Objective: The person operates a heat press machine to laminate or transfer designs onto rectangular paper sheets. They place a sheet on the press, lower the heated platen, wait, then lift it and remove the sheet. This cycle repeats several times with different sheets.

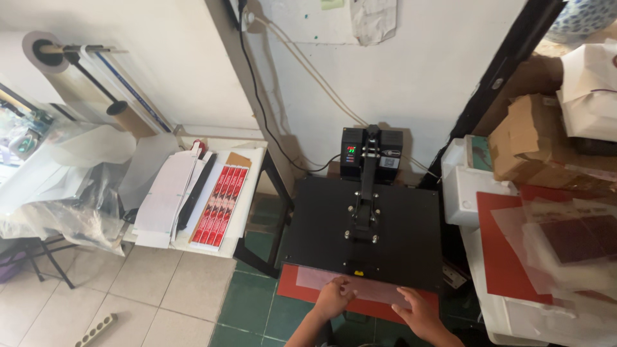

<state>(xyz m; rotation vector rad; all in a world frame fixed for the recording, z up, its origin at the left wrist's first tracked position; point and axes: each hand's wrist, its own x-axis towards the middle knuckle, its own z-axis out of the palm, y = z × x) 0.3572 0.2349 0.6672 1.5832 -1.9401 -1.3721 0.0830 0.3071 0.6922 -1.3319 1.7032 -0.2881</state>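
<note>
both hands flat and spread on a thin translucent sheet (360, 287), left hand (332, 297) near its left end, right hand (418, 310) toward the right, nothing pinched. sheet lying on the red lower pad (297, 290), half tucked under the black heat press platen (321, 222). looks feather-light, floppy, a bit slick, so probably best taken by the front edge or corners.
</note>
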